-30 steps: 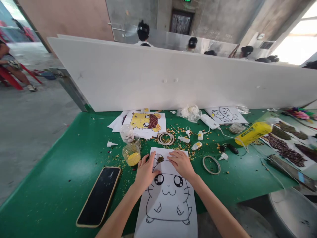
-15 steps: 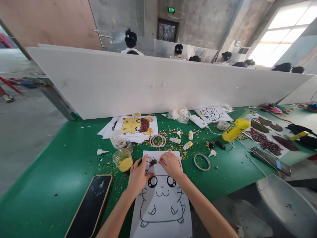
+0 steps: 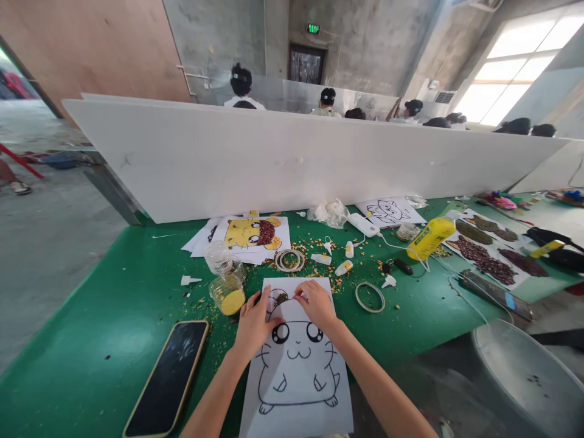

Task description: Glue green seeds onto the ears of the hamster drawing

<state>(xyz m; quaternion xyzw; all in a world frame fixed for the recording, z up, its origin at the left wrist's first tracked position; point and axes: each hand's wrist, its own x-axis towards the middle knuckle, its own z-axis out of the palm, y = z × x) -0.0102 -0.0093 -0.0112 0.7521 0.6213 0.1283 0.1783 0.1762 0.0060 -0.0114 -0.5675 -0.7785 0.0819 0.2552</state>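
Hands meet at the top of a white paper sheet printed with a black-outline hamster [image 3: 296,371], which lies on the green table [image 3: 104,316] at its near edge. The left hand [image 3: 253,325] lies flat on the sheet, fingers spread, beside a dark patch of seeds [image 3: 279,297] on the hamster's ear. The right hand [image 3: 317,304] has its fingertips drawn together on the paper; whether they pinch anything I cannot tell. Just left of the sheet stands a clear plastic jar of yellow grain [image 3: 228,295], and a black smartphone [image 3: 166,377] lies nearer. A thin white tape ring [image 3: 370,297] lies to the right.
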